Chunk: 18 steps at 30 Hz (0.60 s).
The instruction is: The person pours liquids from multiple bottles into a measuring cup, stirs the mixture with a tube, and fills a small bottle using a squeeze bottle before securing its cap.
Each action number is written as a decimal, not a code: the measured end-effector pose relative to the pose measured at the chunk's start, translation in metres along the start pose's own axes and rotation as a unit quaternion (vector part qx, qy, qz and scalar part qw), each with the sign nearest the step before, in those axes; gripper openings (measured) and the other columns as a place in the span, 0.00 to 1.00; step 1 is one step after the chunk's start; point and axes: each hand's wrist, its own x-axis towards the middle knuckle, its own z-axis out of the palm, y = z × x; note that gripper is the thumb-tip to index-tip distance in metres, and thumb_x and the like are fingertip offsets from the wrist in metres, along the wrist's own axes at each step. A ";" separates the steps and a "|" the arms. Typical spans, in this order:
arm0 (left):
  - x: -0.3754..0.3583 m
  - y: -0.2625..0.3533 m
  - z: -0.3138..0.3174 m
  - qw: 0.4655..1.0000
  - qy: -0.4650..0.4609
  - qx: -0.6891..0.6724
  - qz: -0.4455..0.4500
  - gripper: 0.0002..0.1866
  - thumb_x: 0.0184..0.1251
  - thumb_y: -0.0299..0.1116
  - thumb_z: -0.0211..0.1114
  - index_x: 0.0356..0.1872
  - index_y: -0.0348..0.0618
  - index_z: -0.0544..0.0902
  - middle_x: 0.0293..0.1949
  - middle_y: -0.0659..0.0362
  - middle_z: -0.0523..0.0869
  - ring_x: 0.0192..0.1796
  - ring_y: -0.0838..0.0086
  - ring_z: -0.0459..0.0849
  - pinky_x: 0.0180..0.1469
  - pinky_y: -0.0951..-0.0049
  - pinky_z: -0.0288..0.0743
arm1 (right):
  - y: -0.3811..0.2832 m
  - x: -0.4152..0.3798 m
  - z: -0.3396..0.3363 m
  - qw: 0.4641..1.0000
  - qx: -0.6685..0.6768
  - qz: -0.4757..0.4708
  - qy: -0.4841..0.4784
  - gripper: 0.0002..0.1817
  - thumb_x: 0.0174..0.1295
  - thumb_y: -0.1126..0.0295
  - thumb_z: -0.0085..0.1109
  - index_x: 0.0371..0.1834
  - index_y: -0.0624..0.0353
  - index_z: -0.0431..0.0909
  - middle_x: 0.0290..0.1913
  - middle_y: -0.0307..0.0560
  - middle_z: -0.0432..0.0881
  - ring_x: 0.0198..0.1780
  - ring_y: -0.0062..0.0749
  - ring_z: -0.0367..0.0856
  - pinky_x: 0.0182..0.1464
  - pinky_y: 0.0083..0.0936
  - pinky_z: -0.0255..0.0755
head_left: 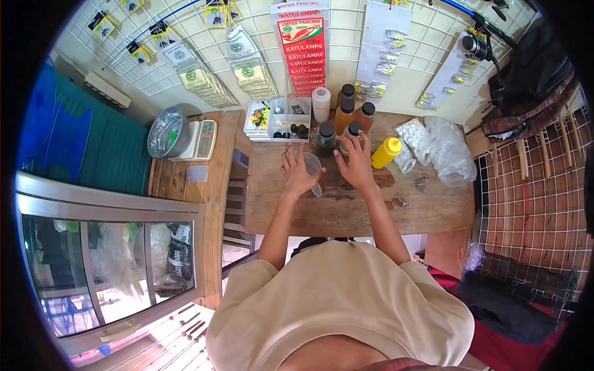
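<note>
5 bottles [346, 114], 1 cup [312, 167], 2 hands.

The left hand [297, 173] is covering much of the clear plastic cup [312, 167], and the right hand [356, 162] is hiding the lower part of a dark-capped bottle [352, 131]. Small metal pieces [401, 201] on the bench [346, 210], right of centre, are staying too small to identify.

Clear plastic cup [312, 168], tilted, held in left hand [297, 173] above wooden worktop [346, 207]; dark-capped bottle [352, 133], upright, touched by right hand [356, 162], just beside.
</note>
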 end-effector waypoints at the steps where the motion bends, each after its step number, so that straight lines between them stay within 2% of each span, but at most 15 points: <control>1: -0.001 0.001 0.000 1.000 -0.009 -0.005 0.001 0.55 0.51 0.62 0.70 0.75 0.49 0.52 0.74 0.42 0.49 0.75 0.40 0.48 0.68 0.35 0.52 | -0.001 0.000 -0.002 1.000 0.005 0.001 -0.001 0.22 0.61 0.67 0.61 0.59 0.54 0.73 0.60 0.50 0.73 0.69 0.61 0.57 0.70 0.52 0.54; 3: 0.008 -0.007 -0.003 1.000 -0.018 -0.011 0.006 0.55 0.51 0.62 0.70 0.75 0.48 0.52 0.74 0.42 0.49 0.75 0.40 0.48 0.68 0.36 0.53 | -0.005 0.010 0.005 1.000 0.007 0.004 0.003 0.22 0.61 0.67 0.61 0.59 0.55 0.73 0.60 0.50 0.73 0.69 0.61 0.57 0.69 0.52 0.55; 6: 0.010 -0.006 -0.004 0.998 0.016 -0.007 0.053 0.52 0.52 0.60 0.70 0.74 0.48 0.55 0.74 0.43 0.51 0.74 0.40 0.49 0.68 0.38 0.53 | -0.004 0.012 0.003 1.000 -0.007 0.009 0.019 0.21 0.61 0.69 0.61 0.59 0.55 0.73 0.59 0.50 0.73 0.69 0.61 0.58 0.69 0.51 0.56; 8: 0.012 0.003 -0.010 0.985 0.110 -0.008 0.132 0.49 0.53 0.54 0.71 0.73 0.47 0.57 0.73 0.46 0.54 0.73 0.43 0.52 0.69 0.39 0.52 | -0.002 0.013 -0.002 0.999 -0.012 0.022 0.041 0.21 0.60 0.69 0.61 0.58 0.55 0.74 0.59 0.50 0.73 0.68 0.61 0.58 0.68 0.50 0.57; 9: 0.012 0.008 -0.013 0.985 0.107 -0.010 0.135 0.49 0.53 0.54 0.71 0.73 0.47 0.57 0.73 0.46 0.54 0.73 0.43 0.52 0.69 0.39 0.52 | -0.002 0.011 -0.003 0.999 -0.016 0.026 0.042 0.21 0.60 0.69 0.61 0.58 0.55 0.74 0.59 0.50 0.73 0.68 0.61 0.58 0.68 0.50 0.57; 11: 0.015 0.019 -0.019 0.974 0.145 -0.057 0.167 0.43 0.56 0.45 0.71 0.71 0.46 0.61 0.70 0.48 0.60 0.72 0.45 0.55 0.71 0.45 0.52 | 0.000 0.010 -0.007 0.999 -0.016 0.034 0.036 0.23 0.60 0.70 0.61 0.60 0.56 0.73 0.60 0.51 0.73 0.68 0.61 0.59 0.68 0.50 0.58; 12: 0.019 0.024 -0.020 0.973 0.143 -0.059 0.172 0.43 0.56 0.45 0.71 0.71 0.46 0.61 0.70 0.48 0.60 0.72 0.45 0.55 0.71 0.45 0.52 | 0.002 0.011 -0.009 0.998 -0.020 0.037 0.038 0.23 0.60 0.70 0.61 0.60 0.56 0.73 0.60 0.51 0.73 0.68 0.61 0.59 0.68 0.50 0.58; 14: 0.026 0.031 -0.020 0.958 0.182 -0.072 0.209 0.39 0.56 0.39 0.71 0.69 0.45 0.64 0.67 0.48 0.65 0.70 0.47 0.59 0.70 0.50 0.56 | 0.007 0.012 -0.009 0.997 -0.053 0.035 0.053 0.25 0.59 0.71 0.61 0.62 0.56 0.71 0.61 0.53 0.72 0.67 0.61 0.59 0.67 0.50 0.59; 18: 0.046 0.044 -0.018 0.949 0.187 -0.091 0.235 0.34 0.57 0.35 0.70 0.66 0.43 0.67 0.63 0.49 0.69 0.67 0.48 0.63 0.69 0.52 0.58 | 0.025 0.023 -0.009 0.996 -0.069 0.058 0.028 0.29 0.58 0.71 0.61 0.65 0.55 0.69 0.61 0.53 0.71 0.65 0.58 0.62 0.67 0.46 0.59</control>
